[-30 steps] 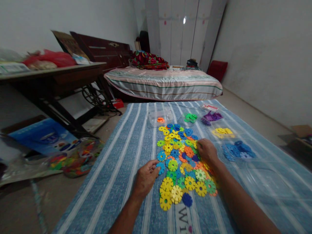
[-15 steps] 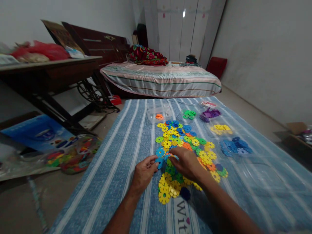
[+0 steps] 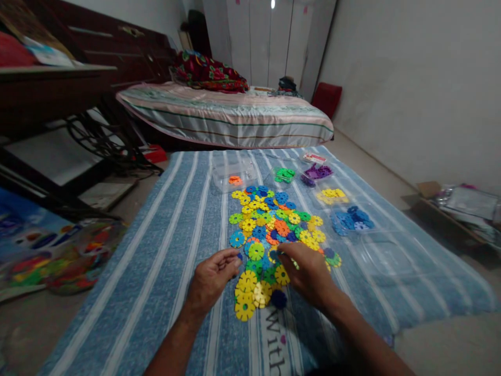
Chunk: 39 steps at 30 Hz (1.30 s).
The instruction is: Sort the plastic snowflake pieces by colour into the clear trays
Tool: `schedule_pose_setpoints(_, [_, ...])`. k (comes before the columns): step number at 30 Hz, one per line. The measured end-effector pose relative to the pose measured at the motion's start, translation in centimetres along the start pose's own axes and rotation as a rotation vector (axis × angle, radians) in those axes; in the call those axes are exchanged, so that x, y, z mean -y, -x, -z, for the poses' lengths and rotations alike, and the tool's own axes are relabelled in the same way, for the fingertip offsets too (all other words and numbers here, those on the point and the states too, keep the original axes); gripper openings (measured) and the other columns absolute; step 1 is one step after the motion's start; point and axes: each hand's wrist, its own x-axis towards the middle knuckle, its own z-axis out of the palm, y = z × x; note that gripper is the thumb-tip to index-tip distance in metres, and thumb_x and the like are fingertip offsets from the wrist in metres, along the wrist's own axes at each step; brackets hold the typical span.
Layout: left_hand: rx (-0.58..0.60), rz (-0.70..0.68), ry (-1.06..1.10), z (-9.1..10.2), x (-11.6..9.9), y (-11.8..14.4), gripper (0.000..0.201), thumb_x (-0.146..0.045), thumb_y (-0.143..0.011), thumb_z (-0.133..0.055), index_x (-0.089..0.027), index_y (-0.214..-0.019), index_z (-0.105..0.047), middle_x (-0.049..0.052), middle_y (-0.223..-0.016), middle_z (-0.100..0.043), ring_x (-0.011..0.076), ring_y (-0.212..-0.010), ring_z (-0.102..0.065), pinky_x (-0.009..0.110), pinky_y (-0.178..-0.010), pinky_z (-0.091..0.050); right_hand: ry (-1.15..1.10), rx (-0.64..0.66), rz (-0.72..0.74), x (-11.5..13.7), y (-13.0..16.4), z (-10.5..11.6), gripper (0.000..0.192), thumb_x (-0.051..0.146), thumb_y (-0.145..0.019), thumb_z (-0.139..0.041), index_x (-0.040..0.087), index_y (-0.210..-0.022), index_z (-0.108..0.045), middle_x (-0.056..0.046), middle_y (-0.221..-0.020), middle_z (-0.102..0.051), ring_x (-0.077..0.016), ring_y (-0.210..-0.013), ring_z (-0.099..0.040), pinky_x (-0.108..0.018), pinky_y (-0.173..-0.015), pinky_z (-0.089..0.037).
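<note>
The pile of coloured gear discs [image 3: 270,235] is lying spread on the blue striped cloth [image 3: 164,250], mid-cloth, just ahead of both hands. The right hand [image 3: 309,271] has been pulled back from the pile's far right edge to its near edge and is now being closed over a few discs there, fingers curled; whether one is actually being pinched cannot be told. The left hand [image 3: 213,277] is being kept at the pile's near-left edge, fingertips bunched on what looks like a small blue disc. Sorted heaps are sitting in clear trays beyond: orange [image 3: 235,180], green [image 3: 284,174], purple [image 3: 318,171], yellow [image 3: 332,195], blue [image 3: 354,218]. Judged from this, picking is being shifted to the near side.
</note>
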Motion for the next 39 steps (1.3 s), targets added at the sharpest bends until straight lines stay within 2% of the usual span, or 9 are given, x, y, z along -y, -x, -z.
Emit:
schedule_pose_setpoints(3, [-0.003,0.004,-0.045,-0.2,0.3,-0.1,0.036,-0.041,-0.063,-0.074,-0.016,-0.089,-0.071,0.002,-0.070,-0.071,0.0171,-0.062,-0.067,0.029,-0.062,-0.059,0.188,-0.169,-0.003,-3.3,1.9,4.9,0.018,0.021,-0.093,-0.049,0.019,-0.094,-0.067,-0.006,-0.084,-0.073,-0.0160,-0.075,-0.068,-0.024,-0.070,-0.049])
schedule_pose_setpoints(7, [-0.015,0.006,-0.085,-0.4,0.4,-0.1,0.039,-0.044,-0.061,-0.073,-0.016,-0.088,-0.071,0.003,-0.073,-0.072,0.0195,-0.067,-0.069,0.030,-0.063,-0.059,0.610,-0.318,-0.112,-8.0,4.6,10.9,0.021,0.029,-0.093,-0.052,0.017,-0.092,-0.070,-0.007,-0.085,-0.073,-0.0189,-0.076,-0.067,-0.027,-0.068,-0.048])
schedule_pose_setpoints(11, [-0.011,0.001,-0.108,-0.6,0.3,-0.1,0.040,-0.046,-0.061,-0.073,-0.016,-0.087,-0.071,0.004,-0.076,-0.073,0.0208,-0.071,-0.069,0.030,-0.063,-0.060,0.826,-0.271,-0.202,-10.2,6.6,12.9,0.027,0.031,-0.093,-0.048,0.018,-0.084,-0.069,-0.008,-0.078,-0.070,-0.0226,-0.072,-0.063,-0.032,-0.064,-0.045])
schedule_pose_setpoints(15, [-0.015,-0.015,-0.120,-0.5,0.3,-0.2,0.041,-0.048,-0.061,-0.074,-0.016,-0.086,-0.072,0.004,-0.073,-0.073,0.0205,-0.069,-0.069,0.030,-0.063,-0.060,0.601,-0.232,-0.128,-8.1,6.8,9.6,0.017,0.025,-0.092,-0.052,0.020,-0.086,-0.067,-0.008,-0.084,-0.071,-0.0214,-0.080,-0.065,-0.033,-0.074,-0.048])
schedule_pose_setpoints(19, [-0.027,-0.005,-0.121,-0.5,0.4,-0.3,0.039,-0.047,-0.061,-0.075,-0.017,-0.085,-0.072,0.004,-0.073,-0.073,0.0194,-0.065,-0.069,0.030,-0.062,-0.060,0.259,-0.063,-0.043,-4.7,5.5,4.6,0.019,0.017,-0.093,-0.048,0.021,-0.087,-0.066,-0.006,-0.087,-0.070,-0.0181,-0.081,-0.063,-0.030,-0.075,-0.049])
schedule_pose_setpoints(23, [-0.016,0.009,-0.097,-0.5,0.6,-0.4,0.037,-0.043,-0.062,-0.073,-0.016,-0.087,-0.071,0.003,-0.074,-0.073,0.0182,-0.064,-0.069,0.030,-0.064,-0.060,0.163,0.125,-0.023,-3.5,4.1,1.1,0.022,0.016,-0.093,-0.046,0.020,-0.086,-0.066,-0.007,-0.087,-0.067,-0.0185,-0.082,-0.059,-0.030,-0.074,-0.047])
schedule_pose_setpoints(31, [0.003,0.004,-0.110,-0.6,0.8,-0.3,0.036,-0.043,-0.065,-0.071,-0.016,-0.088,-0.070,0.003,-0.071,-0.071,0.0179,-0.063,-0.068,0.029,-0.063,-0.058,0.146,0.201,0.021,-3.9,2.9,-1.4,0.019,0.018,-0.093,-0.048,0.020,-0.088,-0.066,-0.007,-0.094,-0.063,-0.0194,-0.091,-0.056,-0.029,-0.079,-0.043])
schedule_pose_setpoints(35, [0.009,0.011,-0.100,-0.7,0.8,-0.3,0.038,-0.045,-0.064,-0.071,-0.016,-0.089,-0.071,0.003,-0.073,-0.071,0.0187,-0.067,-0.069,0.029,-0.063,-0.058,0.115,0.220,0.034,-2.7,2.1,-2.4,0.018,0.018,-0.092,-0.048,0.020,-0.089,-0.066,-0.008,-0.098,-0.063,-0.0206,-0.094,-0.056,-0.031,-0.082,-0.044])
schedule_pose_setpoints(39, [0.006,0.000,-0.106,-0.7,0.7,-0.3,0.037,-0.046,-0.064,-0.072,-0.017,-0.087,-0.071,0.003,-0.073,-0.072,0.0191,-0.068,-0.069,0.028,-0.062,-0.058,0.149,0.275,0.013,-1.2,0.7,-3.8,0.016,0.024,-0.088,-0.059,0.020,-0.102,-0.065,-0.011,-0.113,-0.062,-0.0260,-0.111,-0.052,-0.038,-0.092,-0.043])
